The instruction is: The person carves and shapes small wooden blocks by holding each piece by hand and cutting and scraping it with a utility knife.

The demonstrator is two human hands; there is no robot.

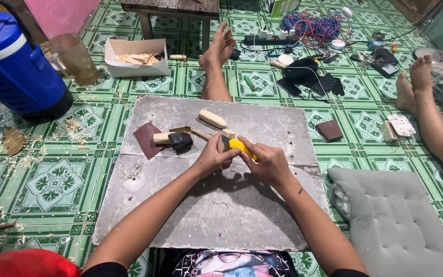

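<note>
While a wood block (pixel 227 135) is pinched by the left hand (pixel 212 156), a yellow knife (pixel 243 147) is gripped by the right hand (pixel 268 163); carving judged underway, controlled strokes needed.

- The small wooden piece (pixel 227 136) is pale and blocky; it is held upright above the grey board, partly hidden by fingers.
- The yellow cutter (pixel 243 148) is slim, tilted, and touches the wooden piece's lower side.

blue cooler (pixel 14 66), grey cushion (pixel 393 220), tangled wires (pixel 316 25)
</note>
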